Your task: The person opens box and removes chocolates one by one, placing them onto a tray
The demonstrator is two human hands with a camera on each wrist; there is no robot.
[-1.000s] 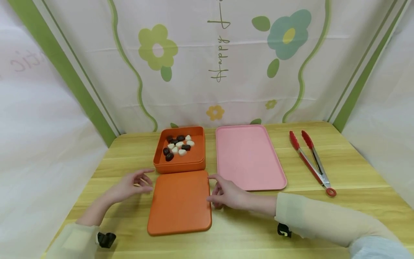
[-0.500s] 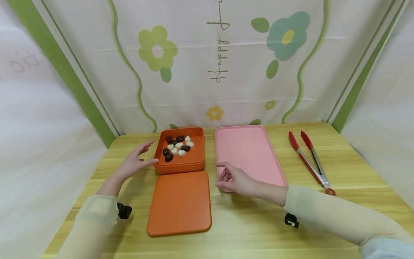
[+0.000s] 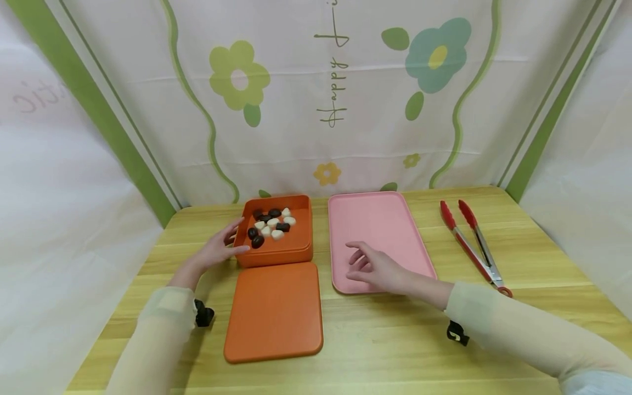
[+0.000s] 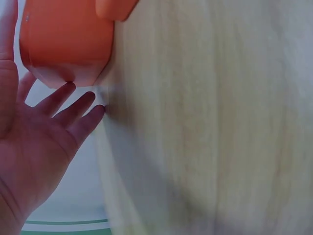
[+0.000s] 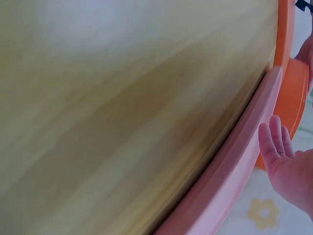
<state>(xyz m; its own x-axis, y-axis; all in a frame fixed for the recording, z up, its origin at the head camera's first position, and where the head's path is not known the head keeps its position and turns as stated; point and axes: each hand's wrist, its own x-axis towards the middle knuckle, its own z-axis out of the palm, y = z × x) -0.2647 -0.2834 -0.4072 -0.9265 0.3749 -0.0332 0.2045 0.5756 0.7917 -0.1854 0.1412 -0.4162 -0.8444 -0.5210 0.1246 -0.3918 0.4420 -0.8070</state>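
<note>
My left hand (image 3: 217, 249) is at the left wall of an open orange box (image 3: 291, 256), thumb near its front corner and fingers along its side. In the left wrist view the hand (image 4: 36, 134) has its fingers spread beside the box (image 4: 68, 41); whether they touch it I cannot tell. Inside the box lie several dark brown and white pieces, like chocolates, some of them heart-shaped. Over the front part of a pink tray (image 3: 370, 219), my right hand (image 3: 380, 270) hovers with loosely bent fingers, holding nothing.
A flat orange lid (image 3: 274, 312) lies directly in front of the box. Red-tipped metal tongs (image 3: 476, 247) rest at the right of the wooden table (image 3: 385, 351). A flower-printed cloth (image 3: 291, 137) hangs behind the table's back edge.
My left hand has moved from beside the lid up to the box's left side. The right hand has left the lid's right edge and moved right, over the tray.
</note>
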